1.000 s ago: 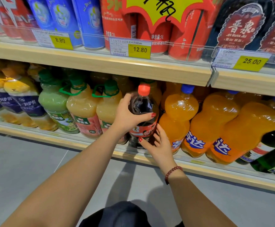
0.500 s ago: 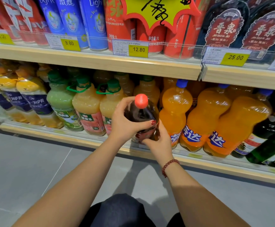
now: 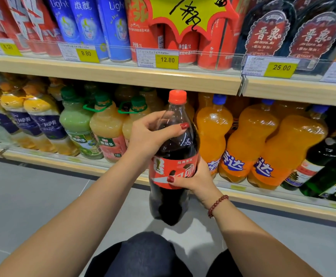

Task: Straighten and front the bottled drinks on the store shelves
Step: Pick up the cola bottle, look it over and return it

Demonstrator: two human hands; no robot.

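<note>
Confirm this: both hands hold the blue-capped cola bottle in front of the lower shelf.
Wrong cap colour: the head view shows the cap on the cola bottle is red, not blue. Otherwise right: the left hand and right hand hold it in front of the lower shelf.

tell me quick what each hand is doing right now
Left hand: closed, grips the cola bottle at its shoulder.
Right hand: closed, grips the same bottle at its red label.

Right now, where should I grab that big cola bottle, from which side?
Grip the cola bottle at its narrow shoulder from the left, like the left hand, and round the red label from the right, like the right hand. Tall and upright, it probably needs both.
</note>
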